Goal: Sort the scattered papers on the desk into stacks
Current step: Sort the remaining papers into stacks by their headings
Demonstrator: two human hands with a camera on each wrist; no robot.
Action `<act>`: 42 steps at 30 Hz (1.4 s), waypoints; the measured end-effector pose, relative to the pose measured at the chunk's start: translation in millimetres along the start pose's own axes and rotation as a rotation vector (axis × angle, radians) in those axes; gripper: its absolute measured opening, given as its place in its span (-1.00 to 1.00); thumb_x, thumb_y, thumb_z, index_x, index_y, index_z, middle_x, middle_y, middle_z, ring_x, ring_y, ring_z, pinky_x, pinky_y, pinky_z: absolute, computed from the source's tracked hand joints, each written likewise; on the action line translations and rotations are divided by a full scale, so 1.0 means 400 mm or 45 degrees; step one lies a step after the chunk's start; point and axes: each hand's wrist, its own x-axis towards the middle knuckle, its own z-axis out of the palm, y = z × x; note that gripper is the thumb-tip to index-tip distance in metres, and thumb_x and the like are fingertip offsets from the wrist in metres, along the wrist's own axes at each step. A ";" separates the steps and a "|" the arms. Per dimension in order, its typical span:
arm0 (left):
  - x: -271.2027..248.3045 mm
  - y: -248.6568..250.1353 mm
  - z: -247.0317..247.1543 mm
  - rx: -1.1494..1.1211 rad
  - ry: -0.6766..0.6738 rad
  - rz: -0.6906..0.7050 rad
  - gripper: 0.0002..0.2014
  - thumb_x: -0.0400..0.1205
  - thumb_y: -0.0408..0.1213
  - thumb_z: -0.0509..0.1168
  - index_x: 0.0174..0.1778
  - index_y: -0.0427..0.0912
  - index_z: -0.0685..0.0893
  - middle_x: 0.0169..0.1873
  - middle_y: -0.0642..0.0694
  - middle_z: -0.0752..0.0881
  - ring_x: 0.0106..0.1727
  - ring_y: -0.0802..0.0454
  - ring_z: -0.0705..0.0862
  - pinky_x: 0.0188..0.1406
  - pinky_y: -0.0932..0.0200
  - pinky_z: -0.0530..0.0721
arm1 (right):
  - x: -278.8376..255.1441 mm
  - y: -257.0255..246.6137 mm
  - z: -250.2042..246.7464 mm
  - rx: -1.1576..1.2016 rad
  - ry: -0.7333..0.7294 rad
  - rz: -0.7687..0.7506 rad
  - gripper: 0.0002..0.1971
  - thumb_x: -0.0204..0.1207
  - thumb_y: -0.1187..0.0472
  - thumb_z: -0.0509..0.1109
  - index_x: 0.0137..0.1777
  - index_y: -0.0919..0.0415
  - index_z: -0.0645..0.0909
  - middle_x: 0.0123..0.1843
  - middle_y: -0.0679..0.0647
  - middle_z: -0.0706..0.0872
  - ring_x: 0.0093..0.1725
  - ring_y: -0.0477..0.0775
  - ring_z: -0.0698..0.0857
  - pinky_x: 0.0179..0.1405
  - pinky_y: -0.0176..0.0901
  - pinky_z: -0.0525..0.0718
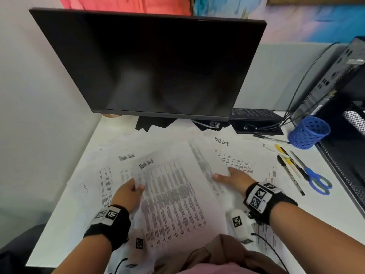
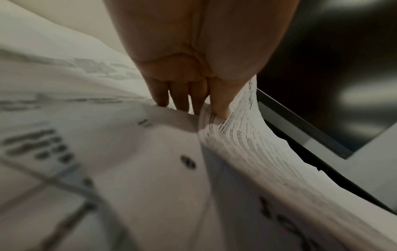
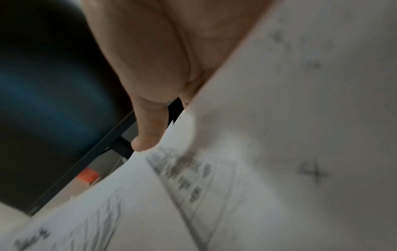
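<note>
At the left of the head view the white worktop [image 1: 59, 224] carries scattered printed papers [image 1: 110, 175], several overlapping, two of them headed "Task List". The left hand [image 1: 129, 194] sits at lower left of centre, and its grip is grasping the left edge of the table sheet [image 1: 173, 196], a large page of dense columns lying over the middle of the pile. In the left wrist view the fingers [image 2: 181, 98] go under that edge while the thumb [image 2: 221, 103] presses on top (the paper curls up around it). Above, filling the upper centre of the frame, stands a dark monitor [image 1: 158, 64].

Right of centre, the right hand [image 1: 235, 177] lies on the sheet's right edge, thumb and a finger stretched across the paper. Its other fingers are hidden by the page in the right wrist view, so whether this grip is clenched or released I cannot tell. Beyond it lies another Task List page [image 1: 233, 153].

Further right are pens [image 1: 290, 171], blue-handled scissors [image 1: 316, 177], a blue mesh cup [image 1: 309, 132] tipped on its side, and a black computer case [image 1: 335, 80].
</note>
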 end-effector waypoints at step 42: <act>0.028 -0.023 -0.084 -0.534 0.228 -0.199 -0.68 0.49 -0.34 0.50 -0.01 -0.52 0.62 -0.03 -0.33 0.71 0.00 -0.27 0.68 0.00 -0.02 0.57 | -0.118 0.147 -0.333 0.459 0.772 -0.099 -0.75 0.56 0.15 0.39 0.16 0.28 0.65 -0.06 0.17 0.75 -0.08 0.17 0.70 -0.10 -0.10 0.56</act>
